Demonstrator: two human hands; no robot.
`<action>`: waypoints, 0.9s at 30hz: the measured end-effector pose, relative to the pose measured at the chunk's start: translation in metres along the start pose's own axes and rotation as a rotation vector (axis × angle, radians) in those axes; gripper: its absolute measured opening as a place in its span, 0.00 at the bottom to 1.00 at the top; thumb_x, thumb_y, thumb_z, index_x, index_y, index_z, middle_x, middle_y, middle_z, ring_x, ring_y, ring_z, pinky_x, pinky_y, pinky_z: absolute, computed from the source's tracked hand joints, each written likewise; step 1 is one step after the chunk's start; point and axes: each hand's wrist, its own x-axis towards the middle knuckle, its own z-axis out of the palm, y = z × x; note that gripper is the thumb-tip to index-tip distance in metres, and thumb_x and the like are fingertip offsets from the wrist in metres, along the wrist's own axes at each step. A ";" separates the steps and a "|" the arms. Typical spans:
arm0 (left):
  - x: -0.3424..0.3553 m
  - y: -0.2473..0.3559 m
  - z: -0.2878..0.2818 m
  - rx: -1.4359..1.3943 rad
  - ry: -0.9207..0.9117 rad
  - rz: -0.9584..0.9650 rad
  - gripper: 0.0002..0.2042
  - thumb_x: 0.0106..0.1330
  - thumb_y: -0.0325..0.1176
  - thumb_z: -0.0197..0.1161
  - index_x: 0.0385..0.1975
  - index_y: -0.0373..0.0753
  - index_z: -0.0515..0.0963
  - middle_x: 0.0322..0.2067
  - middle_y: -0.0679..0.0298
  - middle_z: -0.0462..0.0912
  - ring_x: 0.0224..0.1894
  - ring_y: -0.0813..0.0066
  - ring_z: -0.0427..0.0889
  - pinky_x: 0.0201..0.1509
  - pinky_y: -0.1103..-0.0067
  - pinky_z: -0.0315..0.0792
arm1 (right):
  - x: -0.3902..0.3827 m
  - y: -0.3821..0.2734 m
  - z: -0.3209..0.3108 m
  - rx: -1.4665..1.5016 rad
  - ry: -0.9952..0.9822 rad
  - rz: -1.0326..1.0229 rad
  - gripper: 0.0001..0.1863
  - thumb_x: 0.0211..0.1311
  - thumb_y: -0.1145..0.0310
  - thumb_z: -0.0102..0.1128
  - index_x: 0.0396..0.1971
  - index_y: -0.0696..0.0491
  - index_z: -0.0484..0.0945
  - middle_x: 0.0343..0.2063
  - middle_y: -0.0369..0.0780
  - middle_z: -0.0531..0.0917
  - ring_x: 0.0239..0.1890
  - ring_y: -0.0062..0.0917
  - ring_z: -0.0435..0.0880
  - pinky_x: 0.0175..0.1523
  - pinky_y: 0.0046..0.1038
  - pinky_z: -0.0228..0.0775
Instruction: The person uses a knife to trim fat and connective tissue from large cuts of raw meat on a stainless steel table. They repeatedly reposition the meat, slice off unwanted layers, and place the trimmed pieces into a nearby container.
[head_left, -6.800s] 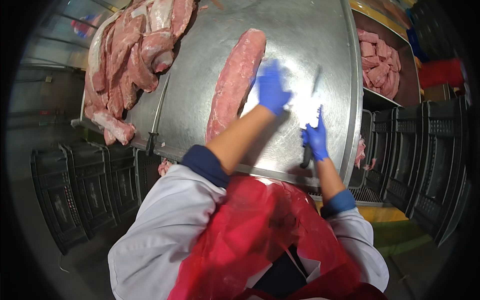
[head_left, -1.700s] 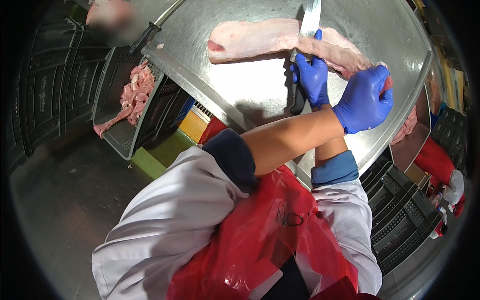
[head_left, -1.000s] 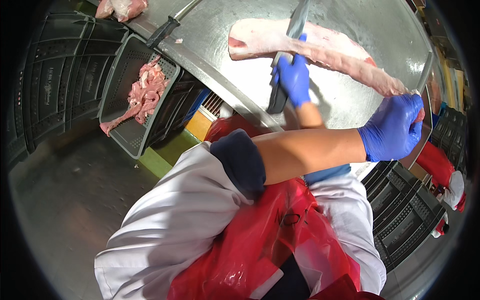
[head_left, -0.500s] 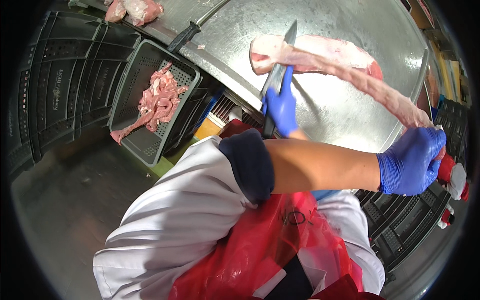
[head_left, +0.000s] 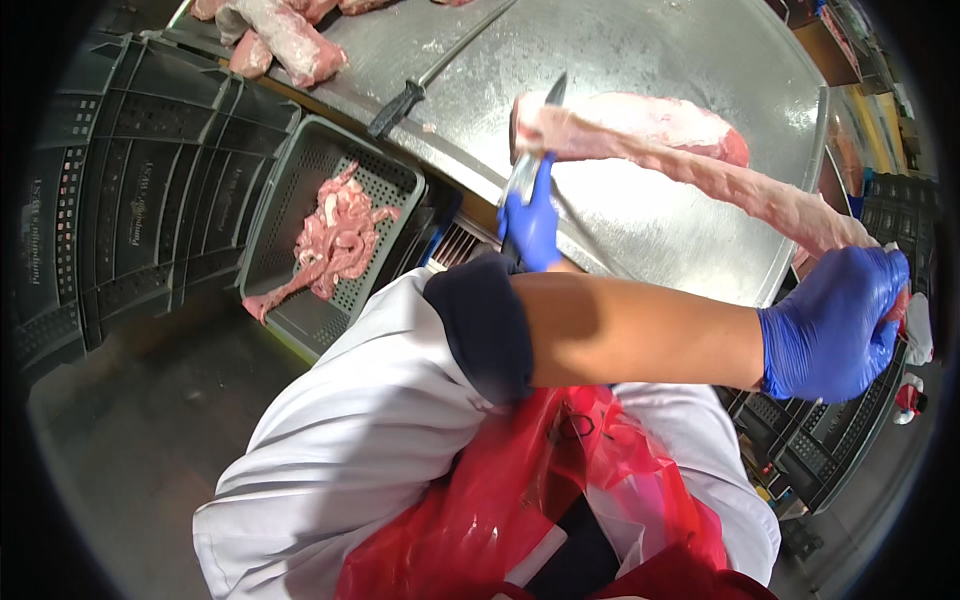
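Observation:
A long pale piece of meat (head_left: pixel 640 122) lies on the steel table, with a narrow strip of meat (head_left: pixel 745 190) running off its left end toward the right. My left arm crosses over to the right, and my left hand (head_left: pixel 832 325), in a blue glove, is clenched round the far end of that strip. The strip is stretched taut. My right hand (head_left: pixel 532 228), also gloved in blue, grips a knife (head_left: pixel 522 182) by its dark handle, index finger stretched along the blade. The blade passes under the strip at the left end of the meat, its tip showing beyond.
A sharpening steel (head_left: pixel 402 108) with a black handle lies near the left edge of the steel table (head_left: pixel 690 260). More meat pieces (head_left: pixel 295 45) sit at the far left. Below stands a grey crate (head_left: pixel 385 165) holding meat trimmings (head_left: pixel 340 240); dark stacked crates (head_left: pixel 130 190) flank it.
The view has shifted, bringing more meat at the far left into sight. My left hand has drawn the strip slightly farther right, while the knife remains at the meat's left end.

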 end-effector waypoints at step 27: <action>0.150 -0.020 0.262 0.879 -0.995 1.406 0.07 0.64 0.28 0.59 0.37 0.35 0.81 0.29 0.52 0.86 0.33 0.56 0.88 0.35 0.71 0.83 | -0.060 -0.003 -0.280 0.365 -0.047 0.124 0.46 0.65 0.73 0.55 0.78 0.31 0.45 0.18 0.35 0.74 0.16 0.17 0.72 0.24 0.24 0.72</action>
